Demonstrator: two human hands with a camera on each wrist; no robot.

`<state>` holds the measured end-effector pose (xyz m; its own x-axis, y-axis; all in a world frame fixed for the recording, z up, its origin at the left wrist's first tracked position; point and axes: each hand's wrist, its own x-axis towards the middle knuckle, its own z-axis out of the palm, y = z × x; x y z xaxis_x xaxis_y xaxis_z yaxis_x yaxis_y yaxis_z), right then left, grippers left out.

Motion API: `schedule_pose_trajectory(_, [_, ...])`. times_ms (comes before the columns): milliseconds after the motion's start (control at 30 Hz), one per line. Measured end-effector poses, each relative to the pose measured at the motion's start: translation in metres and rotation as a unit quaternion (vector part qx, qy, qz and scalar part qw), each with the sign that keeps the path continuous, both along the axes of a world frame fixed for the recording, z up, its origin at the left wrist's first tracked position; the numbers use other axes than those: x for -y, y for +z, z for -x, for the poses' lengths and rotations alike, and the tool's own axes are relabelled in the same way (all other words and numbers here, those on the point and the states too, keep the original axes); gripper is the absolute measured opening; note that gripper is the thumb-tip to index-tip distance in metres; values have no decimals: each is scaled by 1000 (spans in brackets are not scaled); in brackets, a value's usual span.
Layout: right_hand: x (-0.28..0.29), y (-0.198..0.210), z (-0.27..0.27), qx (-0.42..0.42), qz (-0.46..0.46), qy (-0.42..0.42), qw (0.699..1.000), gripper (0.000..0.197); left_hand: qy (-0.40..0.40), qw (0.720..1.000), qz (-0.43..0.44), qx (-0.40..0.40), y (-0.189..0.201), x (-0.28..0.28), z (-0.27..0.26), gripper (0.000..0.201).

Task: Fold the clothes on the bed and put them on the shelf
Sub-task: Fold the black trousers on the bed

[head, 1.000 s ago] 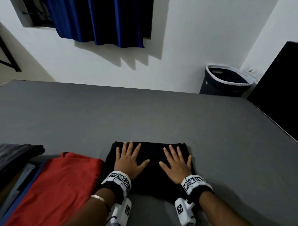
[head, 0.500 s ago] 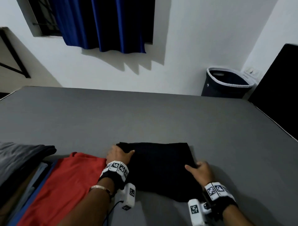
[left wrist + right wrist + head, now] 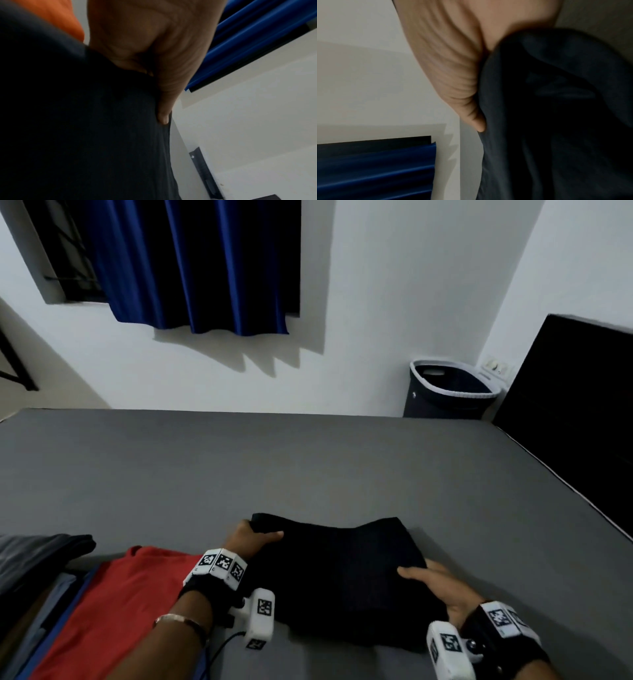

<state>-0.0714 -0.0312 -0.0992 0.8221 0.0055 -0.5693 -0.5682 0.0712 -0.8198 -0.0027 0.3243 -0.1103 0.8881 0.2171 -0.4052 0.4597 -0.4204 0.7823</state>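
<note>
A folded black garment point(image 3: 342, 573) sits at the near edge of the grey bed point(image 3: 308, 460), its left side raised off the sheet. My left hand point(image 3: 251, 537) grips its far left corner, thumb on top and fingers underneath. My right hand point(image 3: 433, 585) holds the near right edge the same way, thumb lying on the cloth. In the left wrist view the thumb point(image 3: 163, 116) presses into the black garment point(image 3: 85, 128). The right wrist view shows the thumb point(image 3: 479, 124) against the black garment point(image 3: 556, 121), the other fingers hidden under it.
A red folded shirt point(image 3: 113, 611) lies just left of the black one, over blue and grey clothes point(image 3: 41, 611) at the left edge. A dark laundry basket point(image 3: 448, 388) stands beyond the bed's far right corner. A black panel point(image 3: 575, 412) flanks the right side.
Both hands went from lying flat on the black garment to sliding out to its sides and gripping it. The garment's left side now lifts off the bed.
</note>
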Motion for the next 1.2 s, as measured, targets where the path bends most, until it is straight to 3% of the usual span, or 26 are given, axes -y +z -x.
schedule_pose_trajectory(100, [29,-4,14,5,-19,-29,999,37,4,999,9,49,-14,16,10,44])
schedule_pose_trajectory(167, [40,-25,27,-20,10,-62,998,61,-15,994,-89,57,-29,32,23,53])
schedule_pose_trajectory(233, [46,-49,39,-32,29,-95,995,79,-34,969,-224,100,-44,53,35,62])
schedule_pose_trajectory(267, [45,-54,43,-35,26,-102,994,78,-43,951,-276,132,-44,67,44,67])
schedule_pose_trajectory(333, [39,-42,49,-31,13,-106,994,53,-41,924,-293,242,-37,97,56,73])
schedule_pose_trajectory(400, [37,-37,51,-28,0,-100,995,33,-68,919,-243,303,-15,123,70,72])
schedule_pose_trajectory(433, [35,-33,53,-26,-6,-99,995,30,-89,920,-179,338,-5,135,74,67])
schedule_pose_trajectory(467, [35,-33,53,-20,-12,-99,995,29,-96,938,-68,326,-2,146,76,59])
schedule_pose_trajectory(500, [34,-32,54,-12,-19,-98,995,27,-106,949,75,288,-1,157,74,53])
schedule_pose_trajectory(567, [34,-32,55,-1,-19,-98,995,22,-78,932,315,162,-9,172,75,61])
schedule_pose_trajectory(633, [33,-33,56,6,-25,-100,995,20,-5,911,401,99,-29,176,73,51])
schedule_pose_trajectory(667, [33,-34,57,12,-29,-101,994,23,12,913,399,84,-37,176,71,48])
schedule_pose_trajectory(700, [32,-35,57,18,-32,-101,994,27,5,920,384,79,-45,176,69,58])
schedule_pose_trajectory(767, [29,-34,58,28,-33,-106,993,30,-29,930,358,77,-48,175,72,105])
schedule_pose_trajectory(833, [22,-23,58,55,-15,-110,992,30,-9,910,407,78,-41,173,75,125])
schedule_pose_trajectory(967, [-13,25,48,146,51,-16,988,40,36,887,457,46,-16,155,83,105])
schedule_pose_trajectory(1067, [-68,53,41,228,86,107,964,31,45,870,490,29,-2,130,79,96])
schedule_pose_trajectory(1133, [-107,59,41,236,77,209,946,22,28,857,514,26,6,104,77,84])
schedule_pose_trajectory(1200, [-136,52,40,234,79,268,931,17,-3,865,501,26,7,77,74,68])
